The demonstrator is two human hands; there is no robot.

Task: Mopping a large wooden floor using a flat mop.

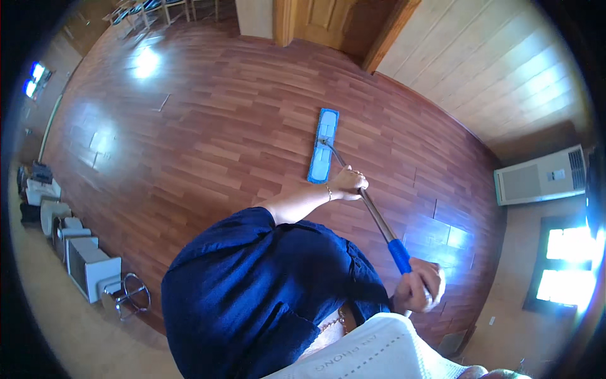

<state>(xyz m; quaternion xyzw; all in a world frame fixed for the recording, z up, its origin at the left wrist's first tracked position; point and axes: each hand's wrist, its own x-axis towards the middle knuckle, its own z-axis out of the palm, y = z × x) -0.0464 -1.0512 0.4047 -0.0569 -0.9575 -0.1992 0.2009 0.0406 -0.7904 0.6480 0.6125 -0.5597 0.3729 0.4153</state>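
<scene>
A flat mop with a long, blue-edged rectangular head [320, 163] lies on the wood-plank floor in front of me. Its metal pole [377, 218] slants from the head's middle back toward my right side. My left hand [348, 183], with a bracelet at the wrist, is wrapped round the pole's lower part. Higher up, my right hand [421, 285] is closed round the end of the pole, just behind its blue grip sleeve [399, 255]. Part of the right hand's fingers is hidden. The mop head appears flat against the floor.
Ahead stands a wooden door [325, 22] in its frame, beside a pale panelled wall [467, 57]. A white floor-standing air conditioner [536, 177] is at the right. White cabinets [95, 268] and a round metal-framed stool [131, 295] line the left. Chairs [148, 9] stand far left.
</scene>
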